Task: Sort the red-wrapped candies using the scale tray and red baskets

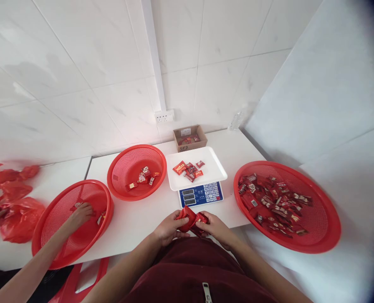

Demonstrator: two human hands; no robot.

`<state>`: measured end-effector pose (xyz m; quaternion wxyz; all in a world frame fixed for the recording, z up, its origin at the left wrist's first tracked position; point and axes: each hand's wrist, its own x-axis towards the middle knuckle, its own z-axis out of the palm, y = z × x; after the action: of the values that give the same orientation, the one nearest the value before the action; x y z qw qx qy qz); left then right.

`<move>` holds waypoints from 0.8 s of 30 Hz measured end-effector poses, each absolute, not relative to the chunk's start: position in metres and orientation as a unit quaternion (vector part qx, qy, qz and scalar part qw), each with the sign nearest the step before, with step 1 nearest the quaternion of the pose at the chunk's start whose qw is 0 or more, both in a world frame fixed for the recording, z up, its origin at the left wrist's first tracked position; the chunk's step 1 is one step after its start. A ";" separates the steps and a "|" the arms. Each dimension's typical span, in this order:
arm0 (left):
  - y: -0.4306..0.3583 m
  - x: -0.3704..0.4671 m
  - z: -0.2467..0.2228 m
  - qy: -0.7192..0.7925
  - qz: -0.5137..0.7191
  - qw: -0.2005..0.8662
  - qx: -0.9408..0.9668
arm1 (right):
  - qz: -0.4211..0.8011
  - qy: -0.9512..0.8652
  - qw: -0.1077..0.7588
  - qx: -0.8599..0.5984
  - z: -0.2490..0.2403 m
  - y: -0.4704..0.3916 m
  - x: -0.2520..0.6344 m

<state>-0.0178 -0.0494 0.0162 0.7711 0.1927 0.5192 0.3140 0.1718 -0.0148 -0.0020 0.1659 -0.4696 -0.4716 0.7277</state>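
Note:
Close to my waist, at the table's front edge, my left hand [167, 229] is closed on a shiny red snack packet [187, 215]. Beside it my right hand [217, 229] grips another red snack packet [201, 218], and the two packets touch or nearly touch. Just beyond them stands a digital scale [201, 193] with a blue keypad. Several small red packets [191, 169] lie on its white tray [214, 162]. To the right, a large red mesh basket [327, 227] holds a heap of similar packets [272, 202].
A small cardboard box [191, 146] with red packets sits behind the scale. Left of the scale is a red basket [117, 168] with several packets. A co-worker's hand [81, 213] reaches into a nearer basket [106, 204]; their other hand touches red plastic bags [21, 221].

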 end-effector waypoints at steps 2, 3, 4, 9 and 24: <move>-0.050 -0.019 0.016 0.516 0.319 0.772 0.191 | 0.730 -0.464 0.172 -0.471 -0.003 -0.015 0.171; -0.049 -0.020 0.016 0.518 0.321 0.770 0.192 | 0.732 -0.458 0.177 -0.474 -0.004 -0.015 0.170; -0.049 -0.021 0.017 0.521 0.322 0.766 0.195 | 0.733 -0.450 0.181 -0.477 -0.004 -0.015 0.170; -0.047 -0.023 0.013 0.571 0.301 0.717 0.265 | 0.738 -0.424 0.191 -0.488 -0.004 -0.017 0.167; -0.041 -0.030 0.013 0.528 0.229 0.705 0.414 | 0.686 -0.504 0.182 -0.492 0.001 -0.017 0.173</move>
<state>-0.0305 -0.0406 0.0133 0.7050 0.4142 0.5282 0.2291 0.1730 -0.0165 0.0008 0.1818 -0.4917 -0.5042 0.6862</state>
